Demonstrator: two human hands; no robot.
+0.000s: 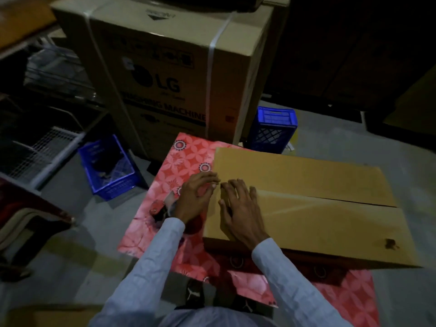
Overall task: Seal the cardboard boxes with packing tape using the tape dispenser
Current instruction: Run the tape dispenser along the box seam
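- The cardboard box point(306, 208) lies flat on a red flowery cloth point(188, 159) that covers a low table.
- Its two top flaps are folded shut. They meet in a long line that runs from left to right across the top.
- A shiny strip of packing tape point(295, 206) seems to lie along that line, but the light is dim, so it is hard to be sure how far it goes.
- The right hand point(240, 208) lies flat on the left end of the box with its fingers spread wide. I think it presses the tape down so it sticks well.
- The left hand point(198, 197) is at the left edge of the box. Its fingers bend over the edge and touch it. It may be rubbing the tape end down the side, but I cannot tell if it pinches anything.
- The red tape dispenser point(162, 208) rests on the cloth just left of the box, close under the left wrist. No hand holds it. It is kept near so it can be picked up fast.
- A big box point(165, 67) stands at the far side, with blue crates point(108, 168) on the floor.
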